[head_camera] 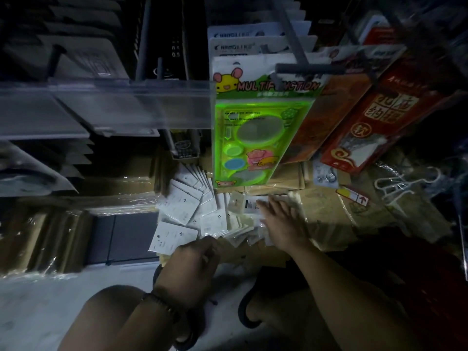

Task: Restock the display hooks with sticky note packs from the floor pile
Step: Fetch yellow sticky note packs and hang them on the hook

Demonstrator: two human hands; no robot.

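Note:
A loose pile of small white sticky note packs [188,206] in clear wrap lies fanned out on the floor below the display. My left hand [195,264] is at the pile's near edge with its fingers curled; what they hold is hidden. My right hand [281,221] lies flat with spread fingers on the pile's right side, pressing on cream-coloured packs [243,224]. A grey display hook [307,68] juts out above, with a green "Multifunction" stencil pack [255,133] hanging from it.
Clear price rails [106,105] and dark hanging stock fill the upper left. Red boxed items [379,117] hang on the right. Plastic-wrapped brown bundles [48,239], cardboard [329,224] and white plastic hangers [402,183] lie on the floor. My knees and sandals sit at the bottom.

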